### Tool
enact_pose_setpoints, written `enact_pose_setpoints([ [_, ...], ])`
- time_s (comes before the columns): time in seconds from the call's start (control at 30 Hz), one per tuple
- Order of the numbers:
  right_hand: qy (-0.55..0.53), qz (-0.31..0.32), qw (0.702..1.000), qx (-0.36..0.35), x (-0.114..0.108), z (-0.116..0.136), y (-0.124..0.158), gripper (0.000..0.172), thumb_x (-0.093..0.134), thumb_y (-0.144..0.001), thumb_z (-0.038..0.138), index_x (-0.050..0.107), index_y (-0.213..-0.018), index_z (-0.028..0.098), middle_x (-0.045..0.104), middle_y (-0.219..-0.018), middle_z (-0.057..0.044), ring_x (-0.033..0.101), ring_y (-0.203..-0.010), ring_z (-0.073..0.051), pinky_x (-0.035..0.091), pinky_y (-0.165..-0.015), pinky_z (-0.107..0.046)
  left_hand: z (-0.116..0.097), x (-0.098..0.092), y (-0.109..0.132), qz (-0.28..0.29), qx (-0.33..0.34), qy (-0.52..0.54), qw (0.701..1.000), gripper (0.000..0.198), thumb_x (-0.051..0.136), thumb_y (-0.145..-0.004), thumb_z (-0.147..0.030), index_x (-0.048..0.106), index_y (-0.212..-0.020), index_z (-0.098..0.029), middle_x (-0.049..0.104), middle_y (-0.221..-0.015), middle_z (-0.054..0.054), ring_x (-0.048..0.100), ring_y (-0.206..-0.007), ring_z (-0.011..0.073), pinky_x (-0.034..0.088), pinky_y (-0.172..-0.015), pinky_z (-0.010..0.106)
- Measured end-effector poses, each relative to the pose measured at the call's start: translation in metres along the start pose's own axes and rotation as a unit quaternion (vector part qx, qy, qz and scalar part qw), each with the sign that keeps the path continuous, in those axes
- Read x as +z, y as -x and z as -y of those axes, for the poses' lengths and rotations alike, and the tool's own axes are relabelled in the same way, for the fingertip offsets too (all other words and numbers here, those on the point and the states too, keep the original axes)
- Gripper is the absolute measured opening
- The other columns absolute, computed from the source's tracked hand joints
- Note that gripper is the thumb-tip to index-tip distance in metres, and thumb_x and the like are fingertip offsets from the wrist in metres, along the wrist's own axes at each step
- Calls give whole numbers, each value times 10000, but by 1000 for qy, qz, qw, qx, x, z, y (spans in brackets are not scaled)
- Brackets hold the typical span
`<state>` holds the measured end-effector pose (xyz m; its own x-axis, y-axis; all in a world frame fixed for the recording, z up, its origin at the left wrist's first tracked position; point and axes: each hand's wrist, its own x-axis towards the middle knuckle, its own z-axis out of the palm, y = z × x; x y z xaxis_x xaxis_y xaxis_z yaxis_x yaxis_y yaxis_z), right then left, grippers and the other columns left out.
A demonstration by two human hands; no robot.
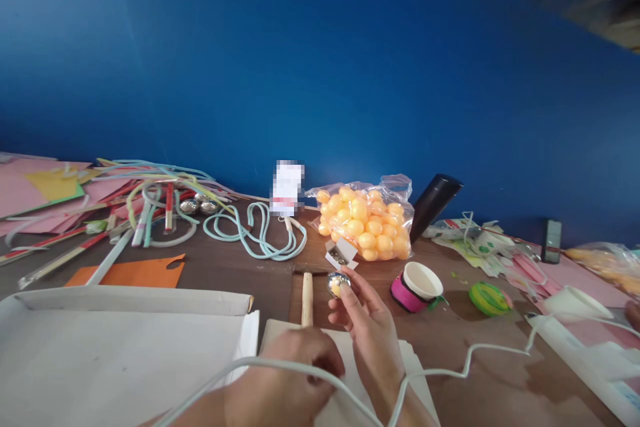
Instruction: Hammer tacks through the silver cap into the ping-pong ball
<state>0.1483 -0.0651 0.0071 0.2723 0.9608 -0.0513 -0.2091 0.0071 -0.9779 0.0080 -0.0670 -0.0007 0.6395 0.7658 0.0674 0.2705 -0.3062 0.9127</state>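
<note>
My right hand is raised over the brown table, pinching a small shiny silver ball between thumb and fingertips. My left hand rests lower, fingers curled down on white paper sheets, with a pale cord running across it. Whether it holds anything is hidden. Just behind the ball lies a small open white box and a clear bag of orange balls.
A flat white cardboard box lies at the front left, and a wooden stick beside it. Coloured tubes, paper and two silver balls lie far left. A pink-banded paper cup, green tape roll, black cylinder and phone are on the right.
</note>
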Motion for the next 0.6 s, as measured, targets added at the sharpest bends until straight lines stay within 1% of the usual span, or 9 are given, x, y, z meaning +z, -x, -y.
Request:
enact_pose_setpoints([
  [0.03,12,-2,1000,-3,0,0,0,342,625,-799,329,576,-1120,223,630,-860,-4,592,-678,-129,521,-560,-227,0,-8,-3,-27,-43,76,996,164,563,-685,-92,674,-758,-189,671,-701,22,593,-602,145,415,-513,201],
  [0.07,22,-4,1000,-4,-1,0,-1,352,626,-797,335,576,-1126,222,636,-854,-7,596,-689,-137,524,-569,-234,1,-15,-6,-25,-77,154,985,116,578,-702,-128,666,-766,-170,660,-688,18,591,-592,134,431,-526,202],
  [0.1,28,-6,1000,-4,-1,0,-1,366,624,-795,342,573,-1138,223,641,-855,-11,602,-708,-149,527,-583,-244,2,-20,-10,-30,-104,234,966,91,609,-701,-160,658,-778,-153,648,-671,13,590,-579,125,450,-544,207],
  [0.13,29,-6,1000,-2,-1,0,-1,381,625,-793,348,570,-1149,226,643,-860,-14,607,-725,-161,531,-593,-258,5,-25,-13,-37,-124,306,943,109,643,-691,-183,651,-791,-139,644,-673,13,594,-586,119,471,-578,215],
  [0.23,18,-2,1000,5,-1,0,0,407,618,-794,357,554,-1177,236,641,-903,-26,617,-734,-181,538,-601,-291,10,-34,-20,-66,-162,455,873,179,701,-675,-204,656,-826,-119,653,-763,37,614,-680,107,500,-714,223],
  [0.3,17,-4,1000,6,0,0,1,404,615,-798,357,552,-1177,232,639,-920,-29,613,-696,-165,540,-594,-294,12,-38,-21,-82,-178,509,838,184,719,-661,-172,666,-827,-112,650,-814,47,618,-718,98,499,-755,201],
  [0.37,24,-14,1000,6,1,0,1,399,620,-796,354,556,-1169,226,640,-941,-32,607,-679,-148,539,-588,-278,11,-41,-21,-91,-186,538,817,178,721,-655,-130,672,-824,-108,643,-831,47,619,-725,91,501,-759,174],
  [0.47,27,-16,999,10,1,0,1,403,622,-795,351,553,-1171,225,637,-980,-43,608,-695,-148,539,-586,-275,10,-43,-22,-92,-195,559,801,149,711,-662,-100,673,-806,-102,637,-814,47,622,-728,87,506,-754,153],
  [0.6,13,6,1000,13,-1,-1,1,398,599,-814,353,535,-1190,241,616,-1042,-58,624,-745,-179,546,-622,-329,13,-45,-22,-76,-194,577,790,133,703,-682,-123,660,-803,-92,635,-782,48,622,-707,80,516,-709,137],
])
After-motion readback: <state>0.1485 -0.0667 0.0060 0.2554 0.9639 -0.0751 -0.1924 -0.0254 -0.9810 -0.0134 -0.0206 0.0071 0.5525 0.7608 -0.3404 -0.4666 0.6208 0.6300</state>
